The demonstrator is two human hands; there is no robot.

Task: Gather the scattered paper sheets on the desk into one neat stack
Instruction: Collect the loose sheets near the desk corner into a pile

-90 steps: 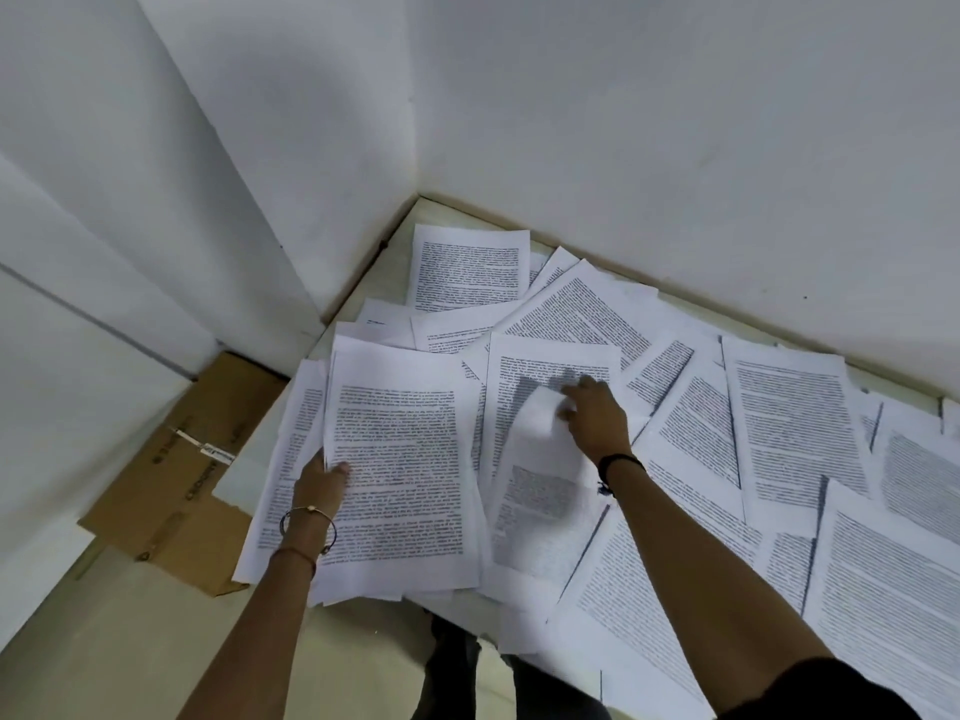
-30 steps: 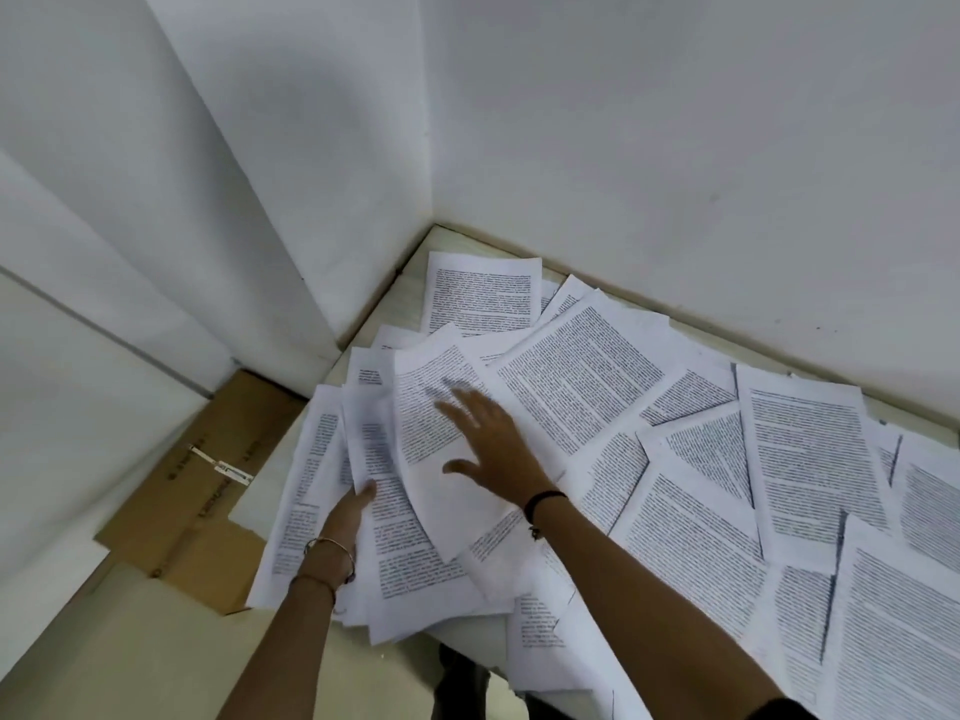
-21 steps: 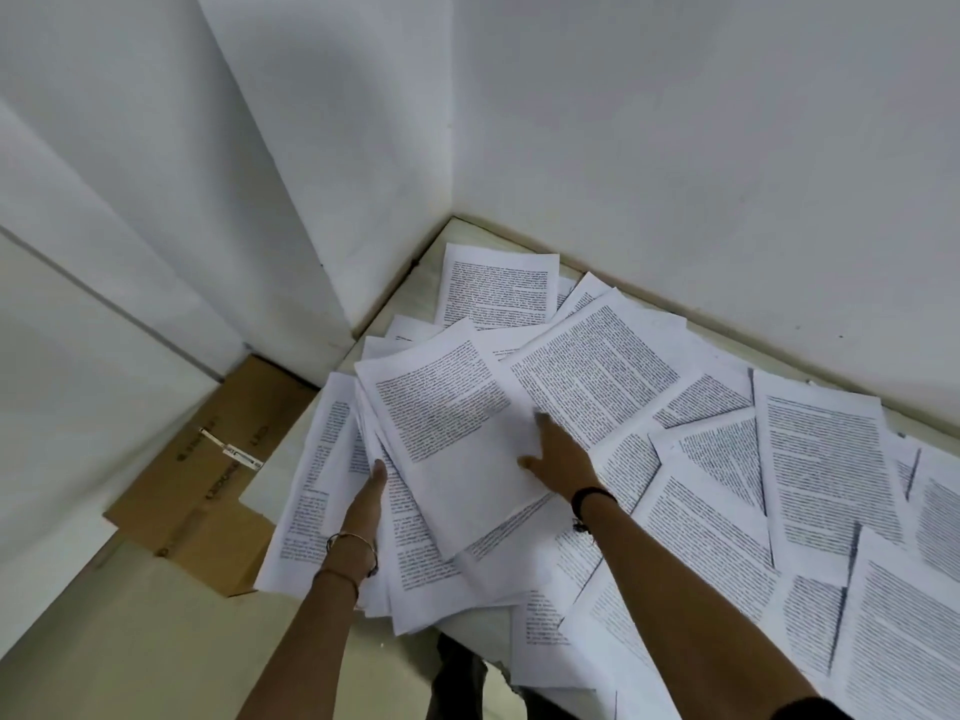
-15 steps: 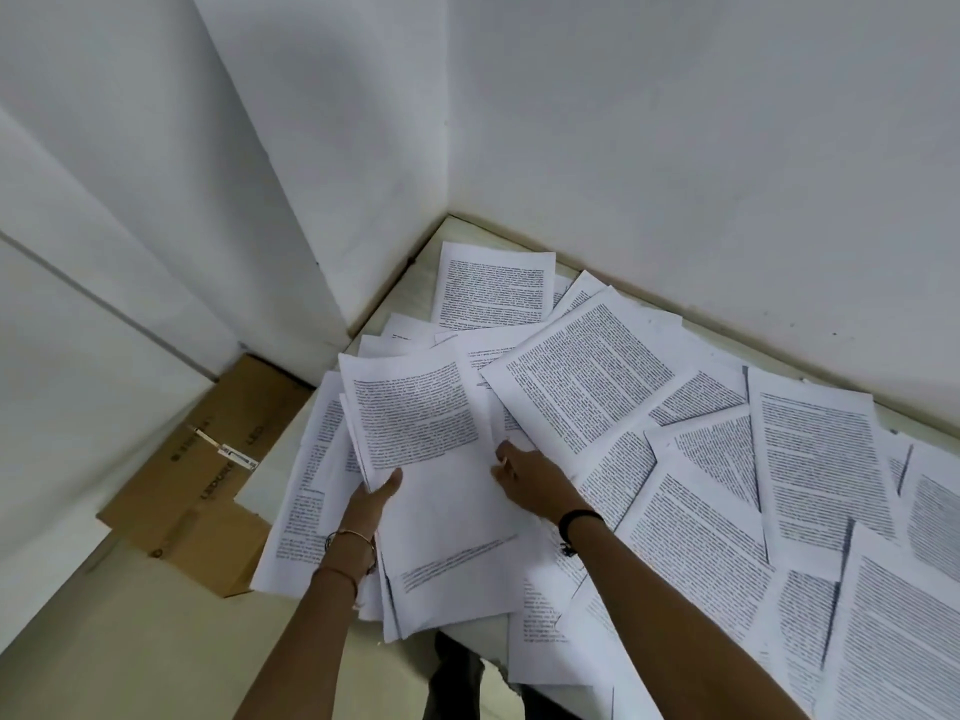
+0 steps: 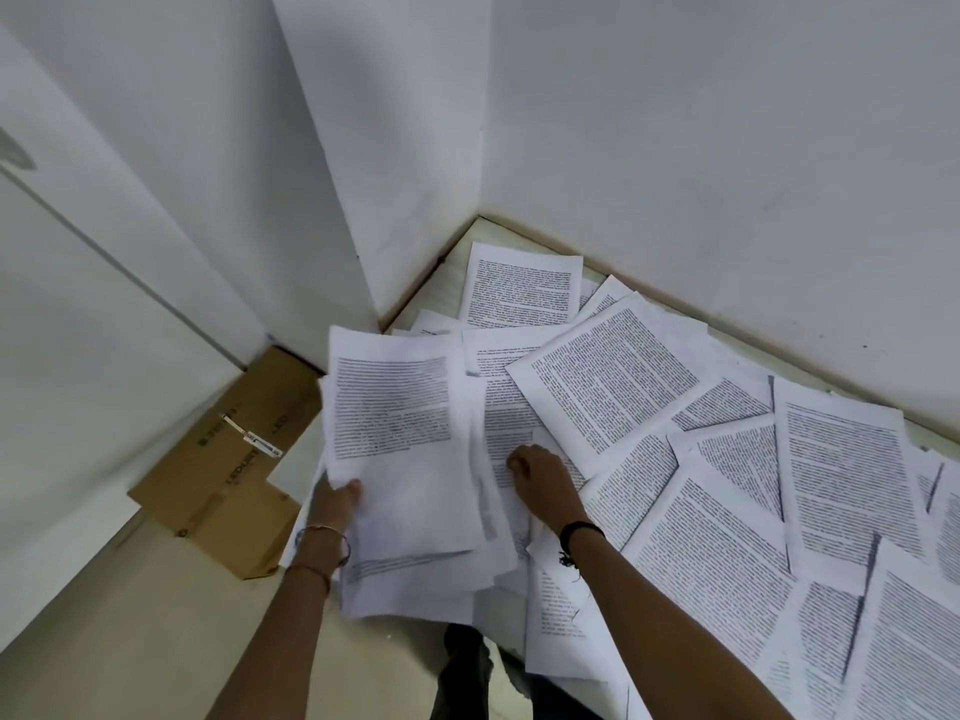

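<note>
Many printed paper sheets lie scattered and overlapping across the pale desk in a wall corner. At the desk's left end a loose stack of sheets is held up at a tilt; my left hand grips its lower left edge, thumb on top. My right hand, fingers curled, rests just right of the stack on a sheet lying beneath it. More sheets cover the desk to the right.
White walls close in the desk at the back and left. A flattened brown cardboard box lies on the floor left of the desk. Some sheets hang over the desk's near edge, above a dark trouser leg.
A sheet was slid left onto the stack under my left hand. The stack then rose and tilted in my left hand. My right hand came off it and dropped to a sheet beside it.
</note>
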